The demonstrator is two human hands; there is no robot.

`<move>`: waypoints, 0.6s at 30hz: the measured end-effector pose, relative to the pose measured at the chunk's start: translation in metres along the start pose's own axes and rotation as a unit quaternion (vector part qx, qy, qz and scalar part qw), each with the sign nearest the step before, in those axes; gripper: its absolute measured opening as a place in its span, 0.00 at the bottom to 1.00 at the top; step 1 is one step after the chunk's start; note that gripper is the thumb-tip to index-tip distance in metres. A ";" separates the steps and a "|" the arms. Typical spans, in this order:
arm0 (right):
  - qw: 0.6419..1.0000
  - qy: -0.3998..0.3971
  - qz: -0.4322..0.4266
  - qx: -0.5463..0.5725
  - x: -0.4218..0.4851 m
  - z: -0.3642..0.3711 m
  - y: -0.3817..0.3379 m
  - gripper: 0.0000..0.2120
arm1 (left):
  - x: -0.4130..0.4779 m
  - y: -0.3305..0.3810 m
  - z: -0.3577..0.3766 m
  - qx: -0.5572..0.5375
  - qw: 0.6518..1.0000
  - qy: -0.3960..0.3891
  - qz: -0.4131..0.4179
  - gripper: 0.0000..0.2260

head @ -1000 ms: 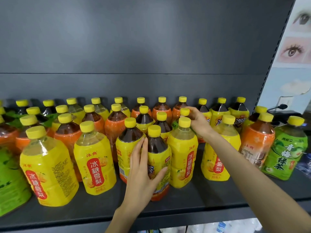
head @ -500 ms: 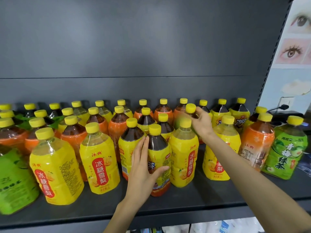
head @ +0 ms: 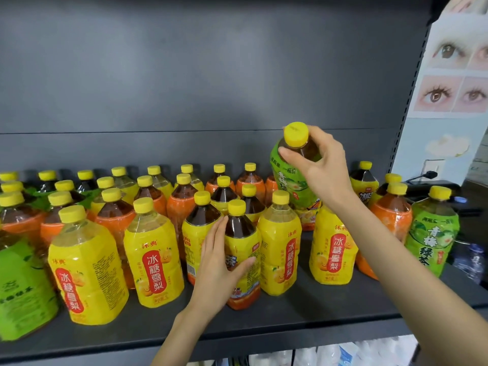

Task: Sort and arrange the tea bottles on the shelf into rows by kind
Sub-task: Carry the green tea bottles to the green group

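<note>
My right hand (head: 320, 165) grips a green-label tea bottle (head: 293, 178) by its neck and holds it tilted above the rows, clear of the shelf. My left hand (head: 219, 265) rests on the front of a dark iced-tea bottle (head: 241, 249) with a yellow label, fingers straight and thumb across the label. Around it stand yellow pear-drink bottles (head: 153, 254), orange-label tea bottles (head: 393, 215) and another green-label bottle (head: 430, 231) at the right end. All have yellow caps.
The dark shelf board (head: 264, 320) has a bare strip along its front edge. A large green-label bottle (head: 21, 286) stands at the front left. The shelf's back panel (head: 211, 75) rises behind, and an upright post (head: 412, 101) bounds the right side.
My right hand has lifted the green-label bottle up out of the middle rows. My left hand has stayed on the dark iced-tea bottle.
</note>
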State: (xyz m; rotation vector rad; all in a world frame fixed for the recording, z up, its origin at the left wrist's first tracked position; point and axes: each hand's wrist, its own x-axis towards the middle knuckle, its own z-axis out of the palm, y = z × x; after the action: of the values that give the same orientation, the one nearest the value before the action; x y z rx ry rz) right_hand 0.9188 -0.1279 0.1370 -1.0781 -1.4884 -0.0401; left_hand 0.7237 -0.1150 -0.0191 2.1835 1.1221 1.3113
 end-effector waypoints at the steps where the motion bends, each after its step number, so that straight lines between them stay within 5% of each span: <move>1: 1.000 -0.002 -0.010 -0.008 -0.004 -0.001 -0.007 0.18 | 0.001 0.003 -0.002 -0.002 1.000 0.000 0.001 0.41; 7: 0.993 -0.038 -0.104 -0.033 -0.028 -0.012 -0.049 0.19 | 0.020 0.054 -0.017 -0.045 0.994 0.054 0.086 0.46; 12: 0.988 -0.107 -0.107 -0.003 -0.045 -0.026 -0.073 0.18 | 0.039 0.084 -0.027 -0.187 0.975 -0.007 0.120 0.46; 18: 0.977 -0.168 -0.115 0.061 -0.066 -0.042 -0.088 0.18 | 0.043 0.089 -0.035 -0.197 0.969 -0.058 0.134 0.48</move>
State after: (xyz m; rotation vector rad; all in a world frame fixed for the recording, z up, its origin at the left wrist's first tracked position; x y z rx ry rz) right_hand 0.8848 -0.2402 0.1432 -0.8349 -1.8904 0.0738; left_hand 0.7446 -0.1398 0.0806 2.1206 0.4798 1.3556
